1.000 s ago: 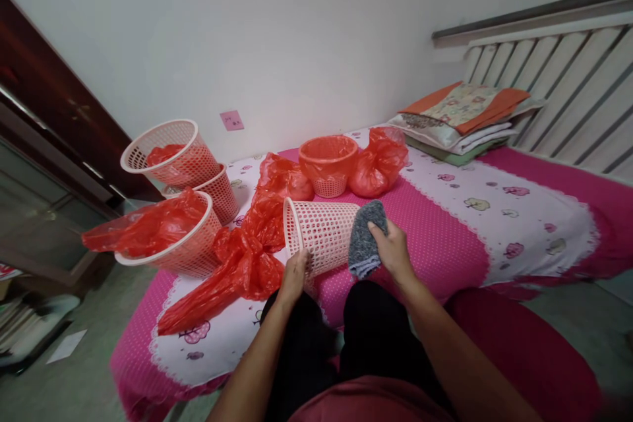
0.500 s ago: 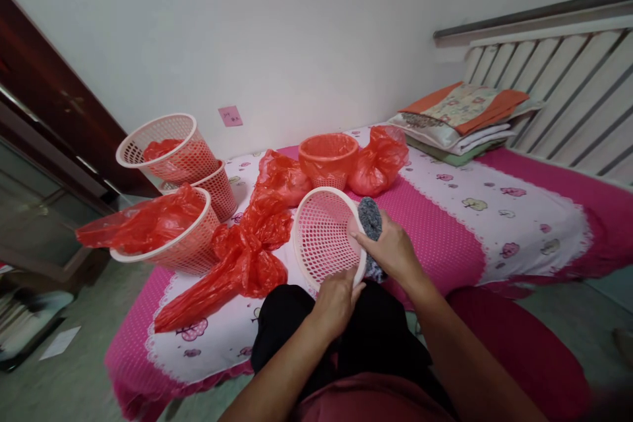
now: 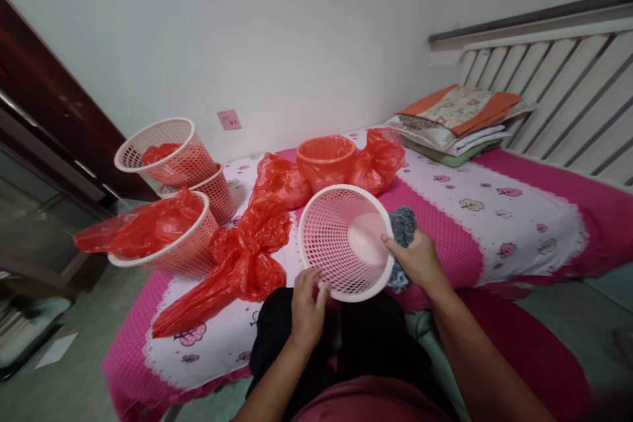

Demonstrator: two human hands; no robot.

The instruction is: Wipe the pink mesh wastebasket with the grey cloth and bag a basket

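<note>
A pale pink plastic mesh basket [image 3: 326, 237] is tilted over my lap, its mouth facing me and its inside bare. My right hand [image 3: 416, 257] grips its right rim, thumb inside the rim. A fuzzy grey cloth [image 3: 403, 227] is pressed between that hand's fingers and the outer wall. At the basket's lower left rim is my left hand [image 3: 309, 303], open with fingers loosely bent and apart; whether a fingertip touches the rim I cannot tell. Left of the basket, a knotted red plastic bag [image 3: 252, 264] lies on the bed.
Red-bag-lined baskets stand on the bed: one tipped [image 3: 202, 250], one atop another basket [image 3: 225, 194] at left, and one [image 3: 326, 151] against the wall between red bags [image 3: 378, 161]. Folded bedding [image 3: 459, 119] is piled by the white radiator [image 3: 558, 79]. A dark red stool [image 3: 524, 343] stands right.
The basket has turned and shifted right, showing more of its bottom. My left hand has let go of the rim and moved left. My right hand and the cloth have moved right and slightly down.
</note>
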